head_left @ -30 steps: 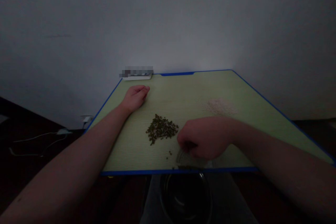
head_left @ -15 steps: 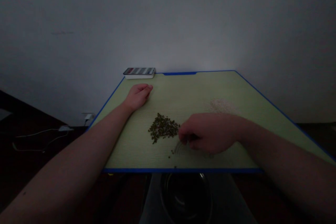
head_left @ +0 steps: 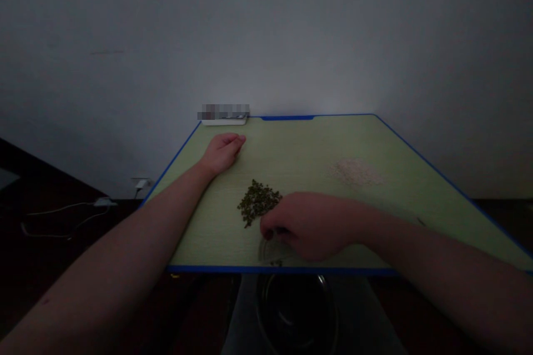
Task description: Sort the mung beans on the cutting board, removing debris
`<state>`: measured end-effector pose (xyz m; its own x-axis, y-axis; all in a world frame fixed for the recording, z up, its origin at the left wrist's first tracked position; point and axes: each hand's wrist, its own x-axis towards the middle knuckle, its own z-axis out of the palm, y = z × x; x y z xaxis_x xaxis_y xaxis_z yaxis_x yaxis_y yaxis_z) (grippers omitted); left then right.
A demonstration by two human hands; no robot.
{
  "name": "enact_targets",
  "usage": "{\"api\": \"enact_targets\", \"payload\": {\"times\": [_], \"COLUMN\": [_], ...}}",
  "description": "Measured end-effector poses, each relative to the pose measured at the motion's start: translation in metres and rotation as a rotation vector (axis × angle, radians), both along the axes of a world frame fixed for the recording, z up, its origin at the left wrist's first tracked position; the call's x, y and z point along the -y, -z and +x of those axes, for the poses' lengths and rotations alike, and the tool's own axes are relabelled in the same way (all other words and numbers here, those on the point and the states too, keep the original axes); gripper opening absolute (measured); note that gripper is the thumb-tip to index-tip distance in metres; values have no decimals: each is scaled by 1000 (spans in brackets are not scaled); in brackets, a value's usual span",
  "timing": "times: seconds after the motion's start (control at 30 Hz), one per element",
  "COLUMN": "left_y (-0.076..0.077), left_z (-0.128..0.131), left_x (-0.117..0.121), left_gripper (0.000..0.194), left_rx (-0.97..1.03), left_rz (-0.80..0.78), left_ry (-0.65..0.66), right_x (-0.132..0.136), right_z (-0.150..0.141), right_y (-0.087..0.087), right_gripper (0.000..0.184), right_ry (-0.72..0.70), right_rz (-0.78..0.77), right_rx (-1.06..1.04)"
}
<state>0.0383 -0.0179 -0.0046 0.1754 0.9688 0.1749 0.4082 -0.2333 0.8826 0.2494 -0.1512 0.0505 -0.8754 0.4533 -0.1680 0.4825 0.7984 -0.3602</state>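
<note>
My right hand (head_left: 308, 224) is closed on a clear curved plastic piece, which looks like a protractor (head_left: 263, 250), held low against the tabletop. Most of the protractor is hidden under the hand. Just beyond my fingers lies a loose pile of dark green beans (head_left: 256, 202). A few loose beans (head_left: 276, 263) sit close to the table's front edge. Below that edge, a dark round bowl (head_left: 297, 313) with a shiny rim rests between my legs. My left hand (head_left: 224, 153) rests on the far left of the table, curled closed, with nothing visible in it.
A pale heap of small grains, like rice (head_left: 356, 172), lies on the right of the blue-edged table (head_left: 291, 150). A phone on a white box (head_left: 225, 121) stands at the back left corner. A charger and cables (head_left: 104, 202) are at the left by the wall.
My right hand has shifted left and nearer the front edge with the protractor, beside the bean pile. Beans under the front of the protractor lie differently. My left hand stays put.
</note>
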Motion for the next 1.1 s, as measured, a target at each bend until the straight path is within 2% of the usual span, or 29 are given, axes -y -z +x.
{"api": "enact_targets", "payload": {"times": [0.3,0.43,0.5,0.53,0.63,0.73,0.8,0.93,1.1], "left_y": [-1,-2,-3,-3,-3,-2,-1,-2,-3], "left_z": [-1,-1,0,0,0,-1,-1,-1,-1], "left_x": [0,1,2,2,1,0,0,1,0], "left_gripper": [40,39,39,39,39,39,40,41,40], "left_rx": [-31,-35,-40,-41,-35,-34,-35,-37,-43], "left_rz": [43,36,46,50,42,51,60,51,57], "left_ry": [10,6,7,9,13,14,21,19,12], "right_x": [3,1,-6,-11,-29,-42,-45,-39,-35], "right_z": [9,18,26,31,47,59,62,57,49], "right_y": [-5,-11,-17,-20,-26,-26,-24,-20,-14], "right_gripper": [26,27,27,27,25,24,25,27,28], "right_ry": [-87,-130,-77,-4,209,339,369,335,320], "right_rz": [-107,-199,-218,-193,-42,26,12,-84,-25], "right_rx": [26,57,51,34,-33,26,77,164,152]}}
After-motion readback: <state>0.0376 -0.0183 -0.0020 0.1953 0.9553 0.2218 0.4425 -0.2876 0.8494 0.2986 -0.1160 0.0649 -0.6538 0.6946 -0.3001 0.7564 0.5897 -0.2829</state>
